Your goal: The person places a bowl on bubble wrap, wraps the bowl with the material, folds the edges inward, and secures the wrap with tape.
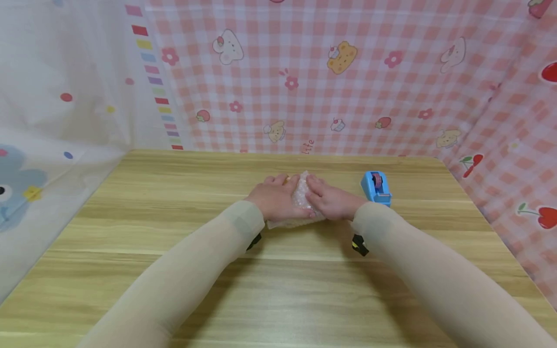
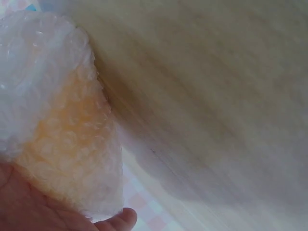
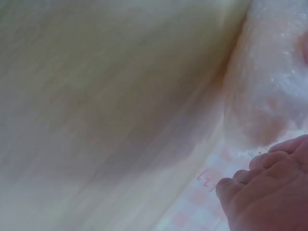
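Here the left hand [image 1: 278, 199] lies straight-fingered on the bubble wrap [image 1: 300, 194]; the right hand [image 1: 334, 200] likewise. Right of that hand stands a blue tape dispenser [image 1: 374, 191].

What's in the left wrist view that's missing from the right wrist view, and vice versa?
Only the left wrist view shows a broad yellow-orange patch through the bubble wrap. Only the right wrist view shows reddish lettering on the checked cloth. Both show the bubble wrap, cloth, wooden tabletop and a hand: left hand and right hand respectively.
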Demonstrator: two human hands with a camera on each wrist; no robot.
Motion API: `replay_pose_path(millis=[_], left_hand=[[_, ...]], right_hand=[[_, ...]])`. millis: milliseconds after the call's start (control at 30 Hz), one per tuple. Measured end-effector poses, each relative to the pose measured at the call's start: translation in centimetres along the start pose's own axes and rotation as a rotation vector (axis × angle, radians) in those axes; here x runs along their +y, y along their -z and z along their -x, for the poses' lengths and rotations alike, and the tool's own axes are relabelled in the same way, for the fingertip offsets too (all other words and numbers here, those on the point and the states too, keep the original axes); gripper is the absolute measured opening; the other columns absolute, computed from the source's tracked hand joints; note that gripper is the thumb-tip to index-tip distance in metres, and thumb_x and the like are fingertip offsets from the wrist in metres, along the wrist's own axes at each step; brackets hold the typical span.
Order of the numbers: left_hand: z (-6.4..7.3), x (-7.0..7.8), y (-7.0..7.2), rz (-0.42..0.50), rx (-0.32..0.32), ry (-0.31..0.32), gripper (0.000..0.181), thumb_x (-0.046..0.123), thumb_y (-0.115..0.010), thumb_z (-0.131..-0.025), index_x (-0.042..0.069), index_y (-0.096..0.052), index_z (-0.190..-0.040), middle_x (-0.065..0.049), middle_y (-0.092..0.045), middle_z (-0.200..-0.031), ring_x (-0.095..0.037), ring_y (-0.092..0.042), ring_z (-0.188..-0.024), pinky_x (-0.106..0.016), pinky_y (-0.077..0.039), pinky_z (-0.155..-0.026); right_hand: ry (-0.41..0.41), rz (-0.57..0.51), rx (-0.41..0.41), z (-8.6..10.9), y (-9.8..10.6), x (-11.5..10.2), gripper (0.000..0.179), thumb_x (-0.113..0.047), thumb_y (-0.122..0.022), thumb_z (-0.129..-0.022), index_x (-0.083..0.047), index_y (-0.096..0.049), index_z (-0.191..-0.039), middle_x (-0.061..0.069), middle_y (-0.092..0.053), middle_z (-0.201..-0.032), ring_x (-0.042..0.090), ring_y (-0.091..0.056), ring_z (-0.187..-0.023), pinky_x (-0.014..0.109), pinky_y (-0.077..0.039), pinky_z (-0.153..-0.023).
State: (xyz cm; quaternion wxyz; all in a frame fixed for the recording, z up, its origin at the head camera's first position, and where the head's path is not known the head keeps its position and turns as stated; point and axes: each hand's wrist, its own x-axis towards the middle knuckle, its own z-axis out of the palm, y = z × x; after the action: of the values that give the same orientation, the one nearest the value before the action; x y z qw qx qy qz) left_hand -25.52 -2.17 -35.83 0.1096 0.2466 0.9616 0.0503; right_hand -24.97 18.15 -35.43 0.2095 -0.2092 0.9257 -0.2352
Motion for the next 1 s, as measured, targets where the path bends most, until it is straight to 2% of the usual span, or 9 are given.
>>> replay_pose_path(millis=[267, 433, 500, 600, 733, 833, 900, 1000], left_hand=[[0.1, 0.1, 0.0, 0.035, 0.007, 0.027, 0.119, 0.093, -0.048, -0.084, 0.019, -0.015, -0.171, -0.014, -0.023, -0.175, -0.043, -0.028, -0.158, -0.059, -0.036, -0.124], [0.1, 0.1, 0.0, 0.047, 0.010, 0.038, 0.120, 0.093, -0.051, -0.082, 0.021, -0.014, -0.171, -0.013, -0.024, -0.175, -0.042, -0.027, -0.158, -0.058, -0.035, -0.125], [0.1, 0.1, 0.0, 0.043, 0.008, 0.036, 0.120, 0.093, -0.050, -0.082, 0.021, -0.014, -0.171, -0.013, -0.023, -0.175, -0.042, -0.027, -0.159, -0.058, -0.034, -0.125], [0.2, 0.1, 0.1, 0.033, 0.006, 0.032, 0.120, 0.093, -0.049, -0.083, 0.021, -0.013, -0.171, -0.013, -0.022, -0.176, -0.042, -0.025, -0.159, -0.058, -0.031, -0.127], [0.1, 0.1, 0.1, 0.033, -0.002, 0.035, 0.121, 0.094, -0.049, -0.083, 0.021, -0.012, -0.171, -0.013, -0.020, -0.176, -0.041, -0.023, -0.161, -0.057, -0.026, -0.129], [0.1, 0.2, 0.2, 0.034, -0.005, 0.040, 0.121, 0.094, -0.050, -0.082, 0.021, -0.012, -0.171, -0.013, -0.020, -0.176, -0.041, -0.022, -0.161, -0.058, -0.025, -0.129], [0.1, 0.2, 0.2, 0.033, -0.004, 0.041, 0.121, 0.094, -0.050, -0.082, 0.021, -0.012, -0.171, -0.013, -0.020, -0.176, -0.041, -0.022, -0.161, -0.059, -0.024, -0.130], [0.2, 0.2, 0.2, 0.029, 0.002, 0.040, 0.122, 0.094, -0.049, -0.082, 0.020, -0.013, -0.171, -0.013, -0.021, -0.176, -0.040, -0.021, -0.161, -0.060, -0.022, -0.130]], right_hand=[[-0.030, -0.046, 0.076, 2.2, 0.8, 0.7, 0.068, -0.038, -0.029, -0.115, -0.004, -0.005, -0.169, 0.017, -0.002, -0.177, 0.039, -0.001, -0.164, 0.056, -0.007, -0.133], [-0.040, 0.004, 0.131, 4.1, 1.6, 1.6, 0.069, -0.042, -0.028, -0.115, -0.002, -0.008, -0.169, 0.020, -0.005, -0.177, 0.040, -0.005, -0.164, 0.057, -0.010, -0.132], [-0.058, 0.040, 0.170, 5.0, 2.1, 1.9, 0.068, -0.040, -0.029, -0.116, 0.000, -0.011, -0.168, 0.023, -0.010, -0.176, 0.042, -0.011, -0.163, 0.059, -0.014, -0.131], [-0.117, 0.087, 0.250, 6.5, 2.8, 2.6, 0.064, -0.033, -0.030, -0.115, 0.004, -0.018, -0.166, 0.031, -0.023, -0.170, 0.048, -0.023, -0.158, 0.062, -0.022, -0.128], [-0.239, 0.093, 0.337, 8.1, 3.7, 4.4, 0.061, -0.029, -0.032, -0.113, 0.006, -0.028, -0.163, 0.035, -0.040, -0.160, 0.048, -0.050, -0.139, 0.064, -0.042, -0.115], [-0.319, 0.072, 0.362, 8.9, 4.0, 5.8, 0.060, -0.029, -0.035, -0.112, 0.007, -0.035, -0.160, 0.034, -0.047, -0.156, 0.044, -0.056, -0.122, 0.061, -0.048, -0.105], [-0.359, 0.049, 0.365, 9.3, 4.2, 6.5, 0.059, -0.029, -0.038, -0.111, 0.007, -0.038, -0.158, 0.033, -0.049, -0.154, 0.044, -0.055, -0.120, 0.061, -0.049, -0.102], [-0.412, 0.028, 0.357, 9.7, 4.2, 7.5, 0.059, -0.030, -0.041, -0.110, 0.008, -0.043, -0.155, 0.034, -0.053, -0.149, 0.045, -0.056, -0.121, 0.064, -0.048, -0.106]])
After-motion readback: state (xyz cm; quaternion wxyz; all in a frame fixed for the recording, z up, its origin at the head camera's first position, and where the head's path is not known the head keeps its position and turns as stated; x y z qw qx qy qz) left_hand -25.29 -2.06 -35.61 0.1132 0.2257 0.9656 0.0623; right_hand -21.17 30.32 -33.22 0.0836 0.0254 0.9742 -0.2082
